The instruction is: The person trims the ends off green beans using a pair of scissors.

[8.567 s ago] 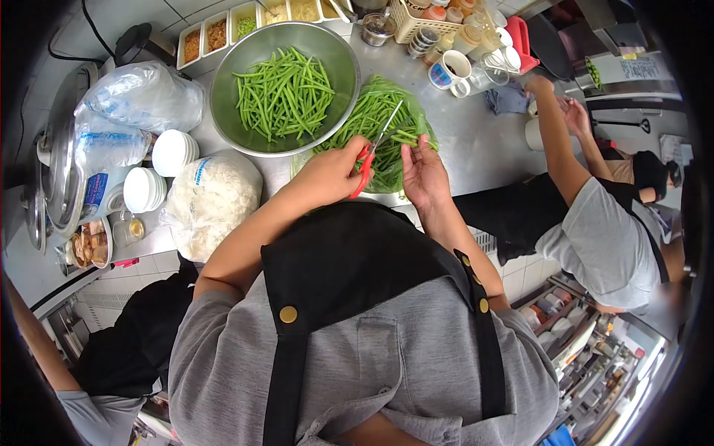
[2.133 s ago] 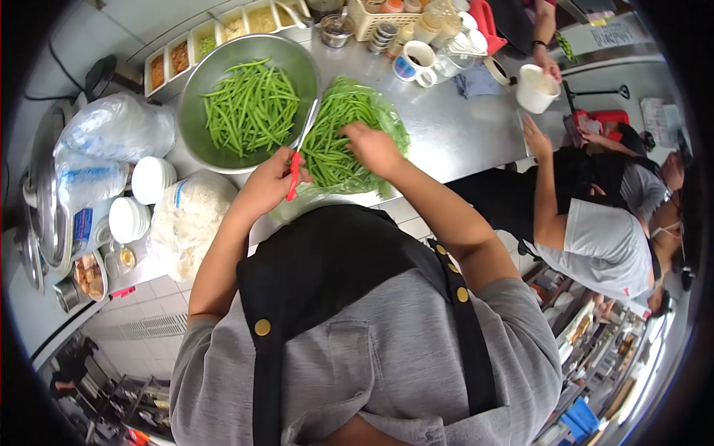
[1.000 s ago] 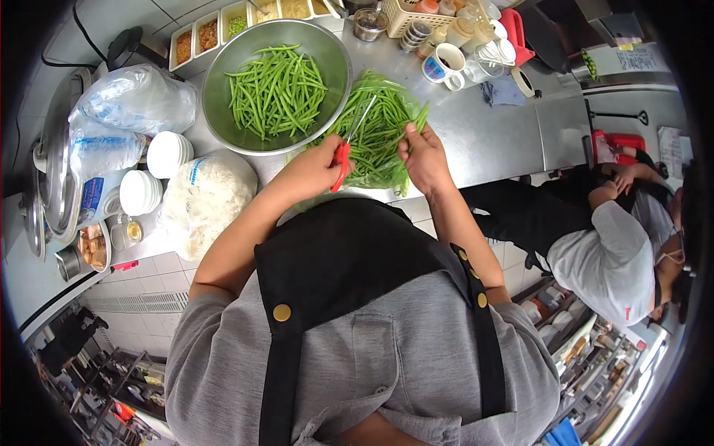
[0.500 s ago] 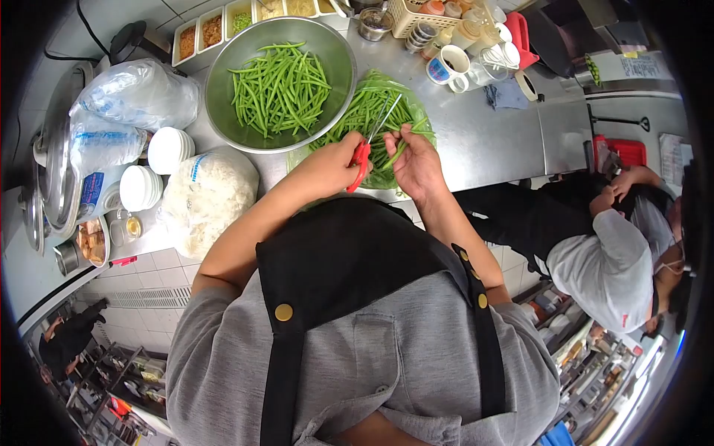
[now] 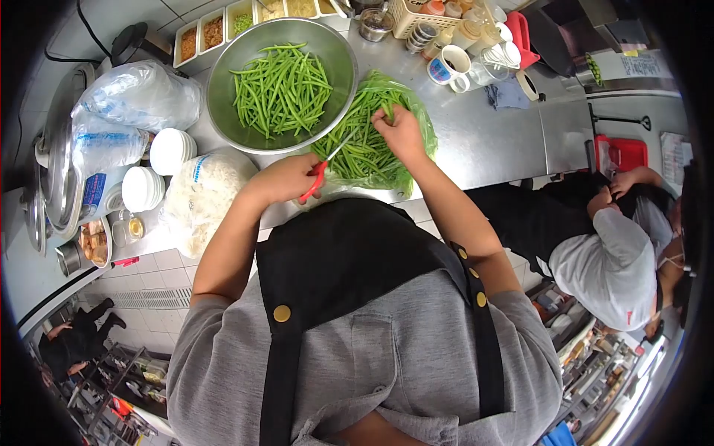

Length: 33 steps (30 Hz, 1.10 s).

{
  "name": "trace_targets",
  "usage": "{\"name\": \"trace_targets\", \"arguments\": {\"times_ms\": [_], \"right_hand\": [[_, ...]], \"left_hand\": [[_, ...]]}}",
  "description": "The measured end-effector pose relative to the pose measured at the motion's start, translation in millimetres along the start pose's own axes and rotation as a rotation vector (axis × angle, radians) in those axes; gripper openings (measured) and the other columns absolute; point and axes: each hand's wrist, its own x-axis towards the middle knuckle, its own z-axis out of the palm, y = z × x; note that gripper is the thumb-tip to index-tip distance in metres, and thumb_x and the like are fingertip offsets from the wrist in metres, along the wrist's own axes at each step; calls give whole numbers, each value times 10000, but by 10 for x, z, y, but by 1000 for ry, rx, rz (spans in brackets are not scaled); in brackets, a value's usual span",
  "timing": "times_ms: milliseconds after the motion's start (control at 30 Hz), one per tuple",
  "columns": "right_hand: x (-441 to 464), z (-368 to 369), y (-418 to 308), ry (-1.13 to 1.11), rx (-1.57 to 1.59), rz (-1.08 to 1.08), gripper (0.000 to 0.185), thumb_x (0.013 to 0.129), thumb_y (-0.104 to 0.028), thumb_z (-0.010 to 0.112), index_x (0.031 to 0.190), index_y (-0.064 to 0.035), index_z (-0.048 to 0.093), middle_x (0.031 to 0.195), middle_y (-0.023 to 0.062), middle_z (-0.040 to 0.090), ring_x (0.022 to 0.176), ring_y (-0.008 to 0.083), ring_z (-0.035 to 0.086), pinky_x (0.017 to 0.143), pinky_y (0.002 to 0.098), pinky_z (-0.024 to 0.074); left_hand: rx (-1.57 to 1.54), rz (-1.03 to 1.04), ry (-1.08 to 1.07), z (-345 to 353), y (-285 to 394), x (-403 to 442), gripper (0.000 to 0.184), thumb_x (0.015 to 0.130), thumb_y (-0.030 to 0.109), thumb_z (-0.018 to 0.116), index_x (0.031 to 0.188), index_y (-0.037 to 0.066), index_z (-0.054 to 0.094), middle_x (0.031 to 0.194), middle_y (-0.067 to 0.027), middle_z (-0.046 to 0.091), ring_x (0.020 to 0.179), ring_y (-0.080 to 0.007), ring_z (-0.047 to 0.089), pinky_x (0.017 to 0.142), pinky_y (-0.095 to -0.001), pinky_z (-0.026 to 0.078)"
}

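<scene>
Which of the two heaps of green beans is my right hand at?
The heap in the clear plastic bag, right of the metal bowl: your right hand touches it, while no hand touches the bowl's heap.

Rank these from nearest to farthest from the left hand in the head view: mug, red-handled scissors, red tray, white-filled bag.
From the left hand:
1. red-handled scissors, held in it
2. white-filled bag, left
3. mug, ahead right
4. red tray, far right

Red-hndl scissors (image 5: 317, 181) in L hand (image 5: 288, 178), R hand (image 5: 400, 134) on grn beans (image 5: 366, 153) in clear bag (image 5: 426, 132) by steel bowl (image 5: 343, 80).
</scene>
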Motion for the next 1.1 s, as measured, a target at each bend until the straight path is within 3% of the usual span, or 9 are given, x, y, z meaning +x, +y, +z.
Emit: {"name": "trace_targets", "arguments": {"times_ms": [33,133,333,633,767,867,933,967,1100], "right_hand": [[3,30,-122,47,-144,33,260,840,-306,752,907,-61,700,809,155,718,752,326,698,701,442,540],[71,145,-180,1,-428,91,272,839,-315,748,921,-60,703,847,168,728,809,371,702,733,463,543],[15,172,70,67,-62,84,275,820,-279,739,894,-19,689,806,252,689,792,411,688,732,470,536],[-179,196,-105,-50,-268,104,359,777,-288,838,939,-19,665,910,126,758,863,311,727,768,434,552],[-184,235,55,20,-266,-3,339,804,-252,831,912,13,649,792,101,716,730,286,699,713,385,544],[-318,50,-36,4,-27,19,246,832,-176,804,936,17,693,851,100,742,786,236,709,728,349,529],[-421,-17,-110,-1,385,36,200,847,-107,805,933,38,699,802,35,686,735,115,611,702,273,490],[-473,-58,-161,-16,422,73,181,840,-76,822,903,36,695,807,-13,639,754,61,531,700,238,472],[-614,-135,-264,-51,421,60,172,841,-74,819,904,33,699,816,-10,650,750,68,548,707,245,477]], "left_hand": [[-47,3,43,-26,8,-54,269,972,248,619,1055,-3,566,907,-90,672,824,-191,732,623,-291,542],[-138,-6,114,-60,12,-132,271,984,248,612,1085,4,555,901,-79,661,863,-169,720,626,-270,533],[24,3,143,5,42,-133,322,944,257,659,1100,-1,548,898,-88,658,877,-176,707,638,-296,531],[148,56,229,28,18,50,324,897,299,689,1021,21,577,863,-88,652,734,-167,587,690,-321,496],[292,42,254,-17,213,-97,380,897,359,674,1027,19,568,853,-137,657,778,-240,638,704,-364,487],[303,11,227,14,209,-88,404,897,387,672,1035,24,564,858,-162,660,795,-289,654,722,-388,488],[302,-1,208,60,204,-52,416,897,400,674,1042,27,561,863,-170,662,803,-310,659,731,-398,489],[324,29,207,75,232,-17,420,899,400,676,1060,29,563,871,-176,666,808,-315,661,728,-399,491],[322,112,210,114,367,102,412,911,382,679,1096,32,566,883,-184,679,805,-341,668,712,-403,494]]}}
